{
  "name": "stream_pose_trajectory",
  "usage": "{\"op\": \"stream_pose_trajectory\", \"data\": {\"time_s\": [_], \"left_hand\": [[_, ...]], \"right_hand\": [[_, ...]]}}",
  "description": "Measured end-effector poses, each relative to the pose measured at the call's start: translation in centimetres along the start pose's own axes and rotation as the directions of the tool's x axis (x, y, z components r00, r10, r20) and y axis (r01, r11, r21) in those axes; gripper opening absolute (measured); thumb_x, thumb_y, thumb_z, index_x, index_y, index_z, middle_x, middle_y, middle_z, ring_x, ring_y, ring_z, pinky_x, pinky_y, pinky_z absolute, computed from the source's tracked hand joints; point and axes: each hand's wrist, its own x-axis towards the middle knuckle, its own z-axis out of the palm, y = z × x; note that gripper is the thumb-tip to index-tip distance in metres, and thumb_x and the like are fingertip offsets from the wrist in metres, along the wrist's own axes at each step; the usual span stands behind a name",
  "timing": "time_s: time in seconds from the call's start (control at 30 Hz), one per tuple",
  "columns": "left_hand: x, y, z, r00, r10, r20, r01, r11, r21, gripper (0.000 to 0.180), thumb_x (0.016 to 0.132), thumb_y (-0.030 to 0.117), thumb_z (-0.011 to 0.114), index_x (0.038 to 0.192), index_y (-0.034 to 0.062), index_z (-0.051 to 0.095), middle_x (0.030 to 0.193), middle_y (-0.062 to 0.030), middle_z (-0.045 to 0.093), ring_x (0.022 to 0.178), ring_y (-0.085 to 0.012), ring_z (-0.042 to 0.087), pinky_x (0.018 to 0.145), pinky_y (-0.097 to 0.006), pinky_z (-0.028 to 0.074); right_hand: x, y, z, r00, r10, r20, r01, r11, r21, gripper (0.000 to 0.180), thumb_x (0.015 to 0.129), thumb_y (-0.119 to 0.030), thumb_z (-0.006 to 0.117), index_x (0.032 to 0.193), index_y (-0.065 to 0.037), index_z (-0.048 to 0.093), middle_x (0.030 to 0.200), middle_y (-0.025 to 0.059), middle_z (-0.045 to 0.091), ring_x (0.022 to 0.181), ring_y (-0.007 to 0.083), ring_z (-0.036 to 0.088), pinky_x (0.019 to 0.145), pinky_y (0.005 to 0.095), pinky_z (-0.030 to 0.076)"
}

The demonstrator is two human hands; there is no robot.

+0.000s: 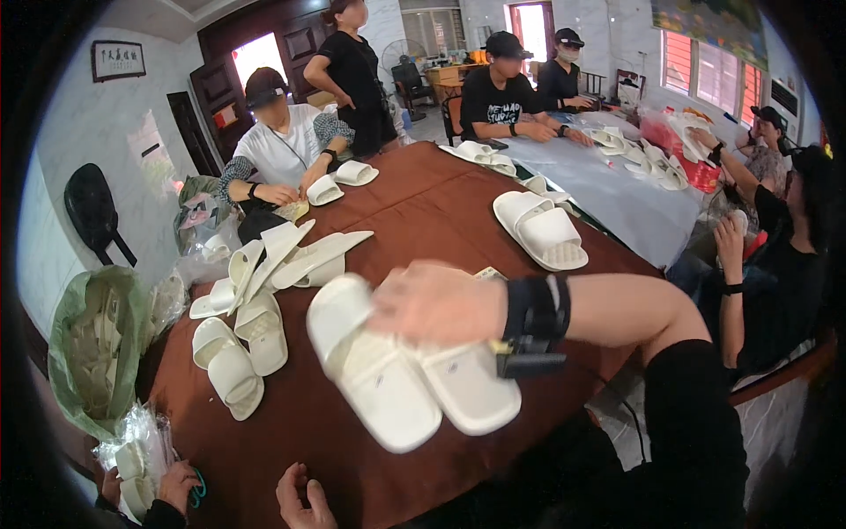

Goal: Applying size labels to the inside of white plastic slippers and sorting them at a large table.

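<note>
A person's right hand (436,302) is reaching across from the right, blurred, its fingers spread wide and lying over a pair of white slippers (407,370) that are resting side by side, soles down, on the brown table (423,198) directly in front of the wearer. A black wrist strap (536,310) is circling that forearm. The left hand (300,498) is resting at the table's near edge, fingers loosely curled and holding nothing, well apart from the pair.

To the left of the pair, a loose pile of white slippers (256,291) is lying scattered, some tilted on edge. Another pair of slippers (539,229) is sitting farther back toward the right, near the pale blue cloth (617,198) covering the adjoining table. At the far left, a green bag (92,348) is standing open beside the table, full of slippers.

Across the table, a person in a white shirt (286,145) is bending over a slipper, and other seated workers are handling slippers along the far and right sides.
</note>
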Motion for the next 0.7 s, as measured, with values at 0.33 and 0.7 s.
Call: {"op": "stream_pose_trajectory", "data": {"time_s": [0.33,0.7], "left_hand": [[0.0,0.5,0.2,1.0,0.018,-0.007,-0.017,0.996,0.092,0.027,0.094,0.013,0.06,0.117,-0.0007,0.064,0.113,-0.0153,0.066,0.105,-0.0274,0.062,0.093,-0.035,0.047],[4.7,-0.1,-3.1,0.963,-0.224,0.153,0.235,0.97,-0.061,0.033,0.095,0.009,0.055,0.125,-0.0027,0.055,0.114,-0.0086,0.06,0.101,-0.0177,0.057,0.086,-0.031,0.047]], "right_hand": [[-11.1,17.1,-2.5,0.787,0.617,-0.019,-0.599,0.757,-0.261,0.029,0.081,-0.011,0.065,0.111,-0.008,0.063,0.103,0.0129,0.064,0.101,0.0338,0.06,0.086,0.0441,0.049],[-5.9,5.1,-5.9,0.906,0.42,-0.05,-0.278,0.682,0.677,0.017,0.09,-0.015,0.057,0.099,-0.003,0.065,0.091,0.0161,0.069,0.087,0.0335,0.067,0.077,0.0418,0.051]]}}
